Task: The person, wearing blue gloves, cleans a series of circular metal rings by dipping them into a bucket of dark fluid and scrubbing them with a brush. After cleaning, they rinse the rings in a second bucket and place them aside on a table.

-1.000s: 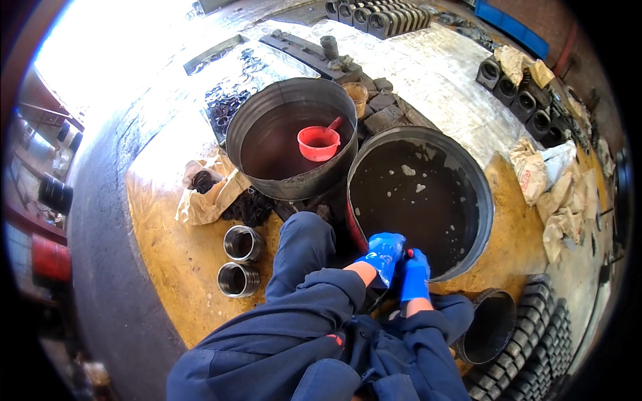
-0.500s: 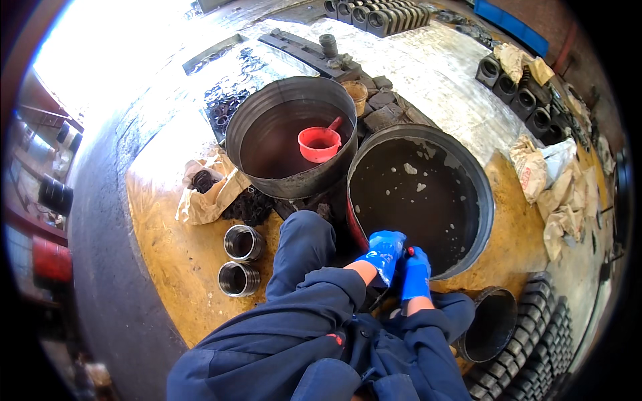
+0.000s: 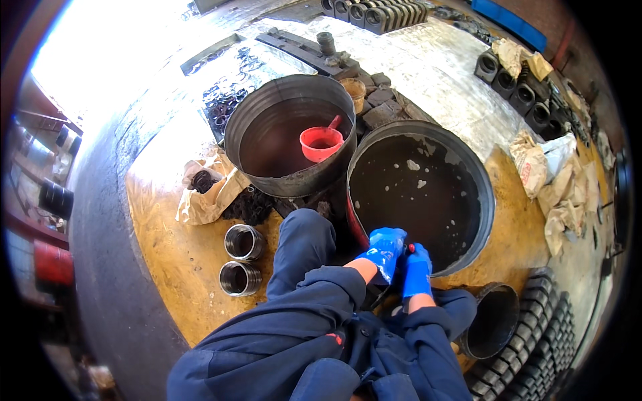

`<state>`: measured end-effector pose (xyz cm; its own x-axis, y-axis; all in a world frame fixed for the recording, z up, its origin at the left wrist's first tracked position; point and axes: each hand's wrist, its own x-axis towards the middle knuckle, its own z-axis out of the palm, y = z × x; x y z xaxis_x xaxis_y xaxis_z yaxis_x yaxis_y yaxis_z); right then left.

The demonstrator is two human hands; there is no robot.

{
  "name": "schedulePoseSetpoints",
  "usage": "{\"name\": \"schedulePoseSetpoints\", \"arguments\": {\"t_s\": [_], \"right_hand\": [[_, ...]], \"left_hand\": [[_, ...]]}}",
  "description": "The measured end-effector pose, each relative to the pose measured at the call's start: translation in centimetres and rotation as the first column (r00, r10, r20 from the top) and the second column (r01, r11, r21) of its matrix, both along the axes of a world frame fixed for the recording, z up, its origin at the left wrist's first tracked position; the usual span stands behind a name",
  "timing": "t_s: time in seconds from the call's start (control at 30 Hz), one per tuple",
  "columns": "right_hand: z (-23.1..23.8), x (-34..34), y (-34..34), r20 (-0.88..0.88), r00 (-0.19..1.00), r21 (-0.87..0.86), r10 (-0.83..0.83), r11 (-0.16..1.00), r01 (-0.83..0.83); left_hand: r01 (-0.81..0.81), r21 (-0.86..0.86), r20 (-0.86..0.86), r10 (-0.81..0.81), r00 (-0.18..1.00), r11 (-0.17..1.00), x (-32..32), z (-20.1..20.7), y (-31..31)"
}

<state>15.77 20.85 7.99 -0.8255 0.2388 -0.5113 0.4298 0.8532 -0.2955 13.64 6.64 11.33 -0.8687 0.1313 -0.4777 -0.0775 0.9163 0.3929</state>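
My left hand (image 3: 385,251) and my right hand (image 3: 417,273), both in blue gloves, are close together at the near rim of the right drum (image 3: 488,200). The fingers of both are closed. Between them shows the small red end (image 3: 410,248) of something whose rest the gloves hide. Dark liquid (image 3: 408,194) with pale flecks of foam fills much of that drum. Beside it stands another open drum (image 3: 234,137) with brownish liquid, where a red dipper (image 3: 321,143) with a short handle sits upright.
Two ringed metal cylinders (image 3: 241,279) stand left of my knee, near a torn paper bag (image 3: 217,194) with dark rings. An empty black bucket (image 3: 491,321) and stacked dark parts (image 3: 535,334) are at the right. Behind the drums lie stones (image 3: 382,113) and a tan tub (image 3: 354,90).
Little differs. The view has shifted very slightly, and both hands keep their closed position at the right drum's near rim. The foam flecks have drifted a little on the liquid.
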Motion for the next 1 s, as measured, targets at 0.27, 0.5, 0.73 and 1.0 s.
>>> {"name": "schedulePoseSetpoints", "arguments": {"t_s": [0.27,0.5,0.73,1.0], "right_hand": [[0.8,-0.3,-0.7,0.101,0.994,0.039,0.029,0.999,-0.033],[0.3,-0.6,-0.3,0.108,0.994,0.066,0.017,0.998,-0.024],[0.4,-0.4,-0.3,0.087,0.996,0.051,0.032,0.998,-0.037],[0.4,-0.2,-0.4,0.073,0.997,0.043,0.028,0.999,-0.032]], "left_hand": [[-0.011,-0.002,0.005,0.011,1.000,1.000,0.4,0.0,0.0],[0.008,-0.010,0.001,-0.008,1.000,1.000,0.2,0.4,0.1],[-0.012,-0.009,0.005,0.012,1.000,1.000,0.2,0.3,0.0],[-0.028,-0.001,-0.003,0.028,1.000,1.000,0.2,0.4,0.1]]}}
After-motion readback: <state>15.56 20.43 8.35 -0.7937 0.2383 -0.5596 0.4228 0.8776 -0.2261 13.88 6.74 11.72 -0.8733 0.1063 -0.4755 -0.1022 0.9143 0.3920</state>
